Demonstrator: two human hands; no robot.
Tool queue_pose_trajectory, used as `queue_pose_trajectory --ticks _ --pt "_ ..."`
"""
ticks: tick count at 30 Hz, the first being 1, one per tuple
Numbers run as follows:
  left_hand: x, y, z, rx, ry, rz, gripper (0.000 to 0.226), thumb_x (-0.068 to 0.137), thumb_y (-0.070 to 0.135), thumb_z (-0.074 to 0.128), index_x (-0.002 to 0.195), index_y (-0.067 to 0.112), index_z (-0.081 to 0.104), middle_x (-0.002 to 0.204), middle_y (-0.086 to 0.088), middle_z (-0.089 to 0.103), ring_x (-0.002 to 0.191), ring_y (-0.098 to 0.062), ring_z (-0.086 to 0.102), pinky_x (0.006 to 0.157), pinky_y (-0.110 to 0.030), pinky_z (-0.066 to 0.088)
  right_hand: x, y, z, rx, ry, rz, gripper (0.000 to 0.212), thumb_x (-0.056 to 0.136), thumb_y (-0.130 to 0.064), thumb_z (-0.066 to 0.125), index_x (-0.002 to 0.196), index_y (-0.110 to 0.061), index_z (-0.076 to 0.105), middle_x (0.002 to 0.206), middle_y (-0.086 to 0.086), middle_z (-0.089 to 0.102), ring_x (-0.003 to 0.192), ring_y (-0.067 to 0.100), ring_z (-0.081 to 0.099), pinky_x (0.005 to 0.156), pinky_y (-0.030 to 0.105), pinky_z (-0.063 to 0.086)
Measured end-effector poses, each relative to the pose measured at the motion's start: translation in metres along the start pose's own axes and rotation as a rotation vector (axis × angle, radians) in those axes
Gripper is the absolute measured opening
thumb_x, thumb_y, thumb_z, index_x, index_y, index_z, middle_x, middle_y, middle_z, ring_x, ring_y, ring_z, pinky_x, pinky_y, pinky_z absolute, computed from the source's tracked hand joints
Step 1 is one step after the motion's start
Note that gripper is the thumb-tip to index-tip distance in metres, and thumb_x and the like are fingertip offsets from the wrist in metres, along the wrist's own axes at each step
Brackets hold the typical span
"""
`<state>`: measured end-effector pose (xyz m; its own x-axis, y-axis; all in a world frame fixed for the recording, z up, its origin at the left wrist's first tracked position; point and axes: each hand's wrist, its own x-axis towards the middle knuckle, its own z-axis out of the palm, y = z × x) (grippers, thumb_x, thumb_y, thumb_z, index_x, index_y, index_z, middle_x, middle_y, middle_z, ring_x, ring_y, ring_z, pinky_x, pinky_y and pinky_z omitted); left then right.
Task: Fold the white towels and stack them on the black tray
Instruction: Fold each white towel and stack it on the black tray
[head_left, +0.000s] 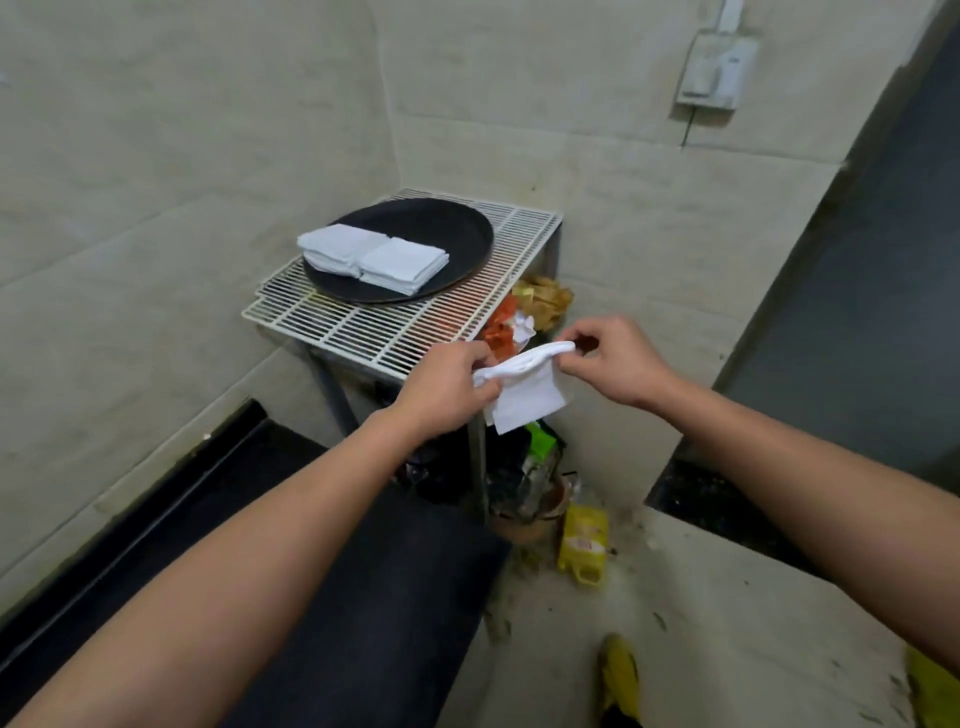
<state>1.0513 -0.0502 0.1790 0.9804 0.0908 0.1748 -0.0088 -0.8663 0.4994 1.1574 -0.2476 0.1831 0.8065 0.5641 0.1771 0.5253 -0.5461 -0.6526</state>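
Single head-worn wide-angle view, facing forward and down; left hand (447, 389) and right hand (618, 364) close, wire rack (363, 332) just beyond.

Materials and surface finish — table area
Held towel (527, 402) and folded towels (374, 257): white cloth, matt, finely textured. Tray (467, 221): black, smooth, low sheen — material cannot be told. Table (395, 332): white-coated wire grid on dull grey metal legs (335, 400). Wall (156, 156): pale tiles, smooth, faintly glossy. Packet (584, 543): glossy yellow plastic.
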Motion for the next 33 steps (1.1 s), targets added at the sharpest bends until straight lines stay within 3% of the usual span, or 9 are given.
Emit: queue_pose_trajectory --ticks 3,7,11,16,20,24,26,29,33 --pt "0.044 0.001 -0.006 -0.058 0.074 -0.057 0.007 0.076 0.019 0.071 0.077 0.016 0.065 0.074 0.002 0.063 0.068 -0.013 0.054 0.061 -0.028 0.037 0.056 0.017 -0.014 0.114 -0.05 -0.047 0.007 0.073 -0.017 0.07 0.075 -0.024 0.069 0.066 -0.003 0.064 0.063 0.012 0.056 0.062 0.033 0.047" --pt "0.095 0.003 -0.014 -0.178 0.174 -0.247 0.005 0.081 0.017 0.069 0.08 0.012 0.067 0.077 -0.001 0.065 0.067 -0.012 0.055 0.062 -0.029 0.044 0.127 0.026 -0.03 0.271 -0.175 -0.064 0.012 0.079 -0.007 0.068 0.075 -0.019 0.067 0.066 -0.005 0.06 0.06 0.007 0.053 0.058 0.025 0.042" --pt "0.128 -0.004 -0.026 -0.363 0.302 -0.426 0.008 0.081 0.017 0.071 0.074 0.015 0.067 0.078 -0.007 0.067 0.071 -0.023 0.062 0.07 -0.039 0.052 0.191 0.022 -0.034 0.404 -0.299 -0.071 0.007 0.084 -0.011 0.068 0.079 -0.015 0.065 0.073 -0.001 0.065 0.071 0.011 0.061 0.067 0.031 0.051" --pt "0.151 -0.02 -0.042 -0.528 0.441 -0.606 0.009 0.083 0.011 0.071 0.086 0.002 0.068 0.089 -0.016 0.071 0.084 -0.033 0.07 0.079 -0.05 0.058 0.258 0.011 -0.009 0.475 -0.393 -0.106 0.006 0.085 -0.018 0.068 0.082 -0.014 0.066 0.076 0.006 0.067 0.075 0.019 0.065 0.076 0.044 0.055" --pt "0.167 -0.047 -0.062 -0.625 0.558 -0.704 0.004 0.086 0.007 0.068 0.086 0.004 0.065 0.091 -0.017 0.07 0.079 -0.028 0.07 0.073 -0.045 0.06 0.303 -0.012 0.021 0.507 -0.474 -0.11 0.004 0.09 -0.02 0.063 0.089 -0.016 0.065 0.089 0.004 0.069 0.09 0.023 0.068 0.081 0.045 0.059" --pt "0.186 -0.087 -0.089 -0.678 0.672 -0.731 0.013 0.087 0.003 0.066 0.078 0.011 0.06 0.077 -0.008 0.065 0.063 -0.016 0.064 0.051 -0.026 0.053 0.348 -0.042 0.051 0.534 -0.528 -0.133 0.009 0.093 -0.018 0.06 0.098 -0.012 0.065 0.1 0.01 0.07 0.096 0.024 0.068 0.081 0.049 0.058" --pt "0.197 -0.109 -0.105 -0.731 0.745 -0.742 0.012 0.086 0.0 0.064 0.084 0.01 0.058 0.076 -0.01 0.063 0.057 -0.015 0.062 0.045 -0.024 0.052 0.376 -0.062 0.068 0.539 -0.55 -0.139 0.014 0.092 -0.019 0.06 0.099 -0.007 0.065 0.102 0.014 0.071 0.097 0.028 0.068 0.08 0.054 0.057" --pt "0.211 -0.146 -0.127 -0.755 0.854 -0.78 0.017 0.084 -0.002 0.065 0.098 0.005 0.057 0.082 -0.013 0.062 0.05 -0.014 0.062 0.042 -0.024 0.049 0.418 -0.09 0.095 0.552 -0.567 -0.12 0.019 0.092 -0.02 0.06 0.101 -0.004 0.064 0.097 0.012 0.07 0.088 0.027 0.069 0.072 0.045 0.057" --pt "0.227 -0.193 -0.143 -0.764 0.893 -0.871 0.026 0.085 -0.002 0.064 0.107 0.005 0.05 0.082 -0.011 0.058 0.05 -0.017 0.058 0.038 -0.022 0.046 0.454 -0.113 0.14 0.48 -0.605 -0.11 0.01 0.093 -0.021 0.058 0.093 -0.011 0.058 0.079 0.005 0.057 0.064 0.016 0.053 0.048 0.021 0.039"
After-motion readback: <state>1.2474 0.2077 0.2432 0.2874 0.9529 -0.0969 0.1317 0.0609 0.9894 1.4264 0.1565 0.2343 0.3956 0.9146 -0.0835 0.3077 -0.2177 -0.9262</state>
